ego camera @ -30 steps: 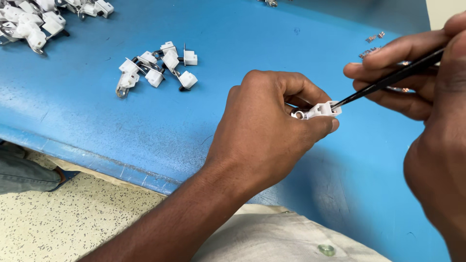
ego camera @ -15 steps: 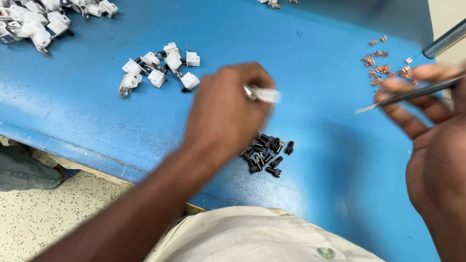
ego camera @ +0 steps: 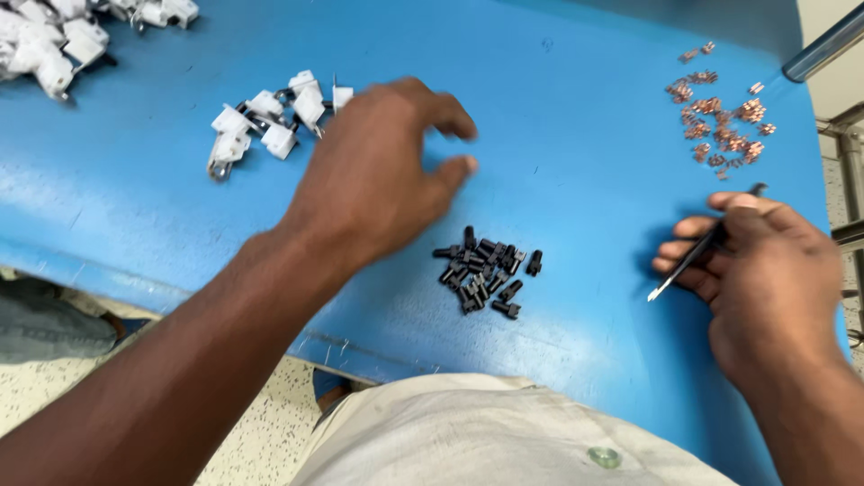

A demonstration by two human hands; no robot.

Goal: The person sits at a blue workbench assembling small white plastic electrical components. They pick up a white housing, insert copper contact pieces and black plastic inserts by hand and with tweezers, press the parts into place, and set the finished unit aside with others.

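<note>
My left hand (ego camera: 378, 180) has let its white part go, grip open beside the white housings (ego camera: 270, 121); right hand (ego camera: 765, 270) grips the tweezers (ego camera: 697, 256).

The counter (ego camera: 558, 108) is smooth, slightly glossy blue; white plastic housings (ego camera: 270, 121), matt black plastic bits (ego camera: 486, 270), shiny copper contacts (ego camera: 720, 121).

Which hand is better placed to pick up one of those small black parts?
Probably the left hand: it hovers open and empty just above the black parts, while the right hand grips tweezers off to the side.
</note>
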